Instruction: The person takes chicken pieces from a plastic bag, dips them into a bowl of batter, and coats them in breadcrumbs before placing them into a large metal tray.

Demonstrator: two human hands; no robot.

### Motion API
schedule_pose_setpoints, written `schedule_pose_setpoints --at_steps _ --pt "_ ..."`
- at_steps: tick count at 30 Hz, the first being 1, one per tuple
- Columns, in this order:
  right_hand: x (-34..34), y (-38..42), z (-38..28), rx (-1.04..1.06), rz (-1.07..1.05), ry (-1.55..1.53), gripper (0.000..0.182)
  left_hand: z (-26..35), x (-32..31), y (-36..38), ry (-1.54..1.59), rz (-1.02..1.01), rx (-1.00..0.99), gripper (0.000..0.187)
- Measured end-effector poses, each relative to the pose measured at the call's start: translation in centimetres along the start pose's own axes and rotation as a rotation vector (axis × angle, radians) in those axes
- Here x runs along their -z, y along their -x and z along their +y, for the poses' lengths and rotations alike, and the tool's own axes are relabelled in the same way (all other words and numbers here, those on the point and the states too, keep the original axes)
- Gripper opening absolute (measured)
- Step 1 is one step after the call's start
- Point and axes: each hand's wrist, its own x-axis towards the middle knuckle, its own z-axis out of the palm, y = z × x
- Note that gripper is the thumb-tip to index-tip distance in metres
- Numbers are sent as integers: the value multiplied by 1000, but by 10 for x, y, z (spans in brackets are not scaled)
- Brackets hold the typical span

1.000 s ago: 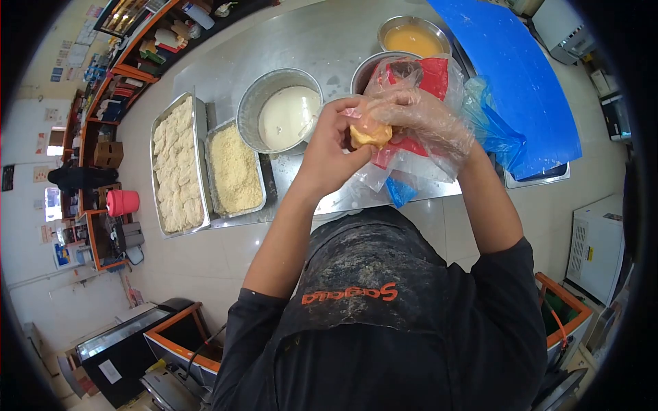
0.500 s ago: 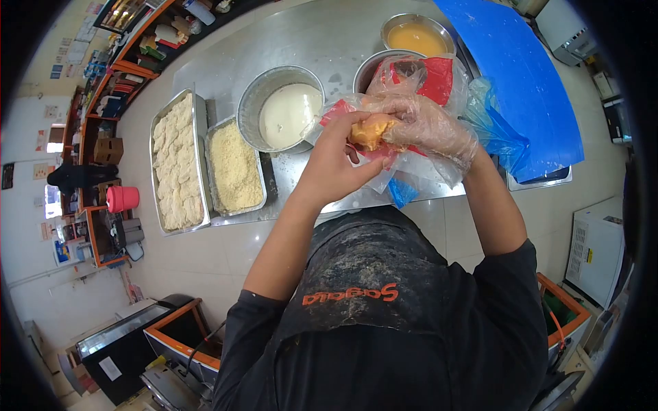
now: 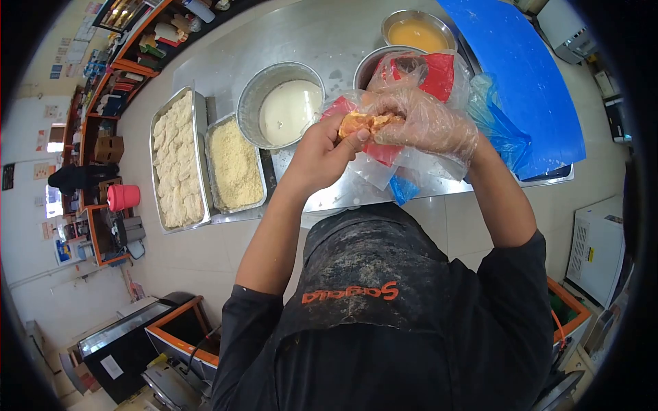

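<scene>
A piece of orange-coated raw meat is held between my two hands, above the front part of the metal table. Bare, my left hand pinches its left end between thumb and fingers. My right hand, in a clear plastic glove, grips the other end with curled fingers. Behind and beneath the hands lies a clear plastic bag with red print, partly over a metal pot. A deep round pot of white batter stands to the left of them.
Left of the batter are a tray of pale crumbs and a long tray of coated pieces. A bowl of yellow liquid stands at the back. At right lie a blue board and a blue plastic bag.
My left hand has moved left and slightly down, and the meat now appears more stretched out between the hands. My right hand has shifted a little and turned.
</scene>
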Motion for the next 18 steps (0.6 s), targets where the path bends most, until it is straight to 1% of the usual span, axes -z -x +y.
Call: schedule_pose_setpoints --at_steps 1,4,7,10,13,16,18 --pt "2 1 -4 -28 -34 -11 43 -2 3 0 50 -30 2 27" --pt "9 0 -2 46 -111 -16 43 4 16 0 216 -181 158 30" --pt "15 -4 3 7 -203 -68 46 6 19 -1 342 -233 182 32" --pt "14 -9 15 119 -154 -74 45 4 19 -3 341 -192 212 27" --pt "13 -13 10 100 -160 121 46 15 8 -3 -247 18 35 21" --pt "6 -10 -9 -71 -160 24 51 25 2 -3 -531 154 -266 18" --pt "6 -11 -7 -95 -225 -76 50 36 4 0 -534 130 -258 17"
